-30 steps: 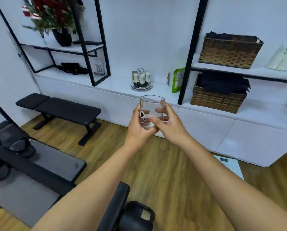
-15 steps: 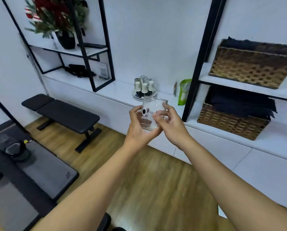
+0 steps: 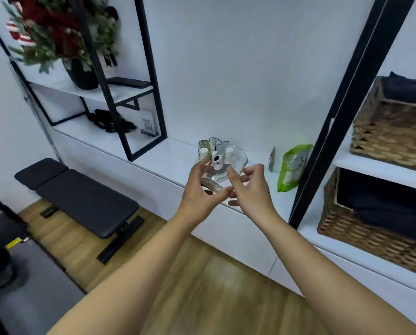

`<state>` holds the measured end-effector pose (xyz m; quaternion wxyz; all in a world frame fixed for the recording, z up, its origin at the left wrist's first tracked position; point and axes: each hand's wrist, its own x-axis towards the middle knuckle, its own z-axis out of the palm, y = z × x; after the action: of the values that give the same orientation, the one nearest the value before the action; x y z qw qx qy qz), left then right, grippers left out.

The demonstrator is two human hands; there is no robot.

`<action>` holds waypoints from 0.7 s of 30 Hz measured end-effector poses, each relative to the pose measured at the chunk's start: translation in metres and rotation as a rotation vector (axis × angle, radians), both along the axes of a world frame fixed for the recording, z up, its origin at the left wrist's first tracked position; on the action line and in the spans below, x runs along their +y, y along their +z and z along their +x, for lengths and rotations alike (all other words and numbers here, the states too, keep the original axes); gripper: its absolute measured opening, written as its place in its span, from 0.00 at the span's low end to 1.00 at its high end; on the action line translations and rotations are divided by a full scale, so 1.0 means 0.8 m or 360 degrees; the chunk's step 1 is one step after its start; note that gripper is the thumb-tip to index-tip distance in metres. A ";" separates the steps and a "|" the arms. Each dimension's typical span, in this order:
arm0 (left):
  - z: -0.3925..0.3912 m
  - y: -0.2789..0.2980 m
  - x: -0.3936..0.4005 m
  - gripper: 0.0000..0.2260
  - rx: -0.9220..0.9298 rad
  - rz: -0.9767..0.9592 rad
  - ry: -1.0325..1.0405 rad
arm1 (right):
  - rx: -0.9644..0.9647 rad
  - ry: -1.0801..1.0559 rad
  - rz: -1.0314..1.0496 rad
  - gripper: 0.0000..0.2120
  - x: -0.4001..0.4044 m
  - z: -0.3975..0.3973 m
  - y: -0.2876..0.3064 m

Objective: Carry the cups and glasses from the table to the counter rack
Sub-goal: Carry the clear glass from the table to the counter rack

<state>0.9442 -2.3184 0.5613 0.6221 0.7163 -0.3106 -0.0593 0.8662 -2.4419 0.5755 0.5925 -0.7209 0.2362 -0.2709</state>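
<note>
Left hand (image 3: 198, 189) grips the base of the glass (image 3: 222, 169); right hand (image 3: 249, 189) pinches its wall. Glass is tilted, mouth up and right, held over the worktop (image 3: 168, 163) edge, rack (image 3: 215, 147) just behind.

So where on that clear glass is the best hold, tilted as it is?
Judging by its pose, around the lower wall near the thick base, from the left side. The glass is tipped, mouth up and to the right, base toward the left hand, which already cradles it; the right hand steadies the near wall.
</note>
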 end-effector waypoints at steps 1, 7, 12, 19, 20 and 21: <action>0.022 0.003 -0.014 0.35 0.0043 -0.0007 -0.0013 | -0.0009 -0.0009 -0.0085 0.15 -0.010 0.020 0.000; 0.141 0.013 -0.107 0.30 0.0139 -0.0135 -0.0025 | -0.0048 0.0070 -0.0509 0.13 -0.097 0.124 0.000; 0.245 0.014 -0.185 0.29 0.0270 -0.0170 -0.0028 | 0.0047 0.0277 -0.0719 0.20 -0.186 0.221 -0.013; 0.374 0.015 -0.280 0.19 0.0375 -0.0018 0.0011 | 0.0290 0.0398 -0.0716 0.32 -0.283 0.360 -0.017; 0.392 0.017 -0.291 0.20 0.0380 0.0015 0.0018 | 0.0286 0.0414 -0.0687 0.32 -0.296 0.378 -0.015; 0.408 0.018 -0.300 0.20 0.0396 0.0056 0.0014 | 0.0288 0.0430 -0.0650 0.31 -0.309 0.395 -0.013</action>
<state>1.2710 -2.5585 0.5758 0.6435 0.7154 -0.2268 -0.1505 1.1821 -2.6892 0.5648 0.4419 -0.8719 0.1304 -0.1657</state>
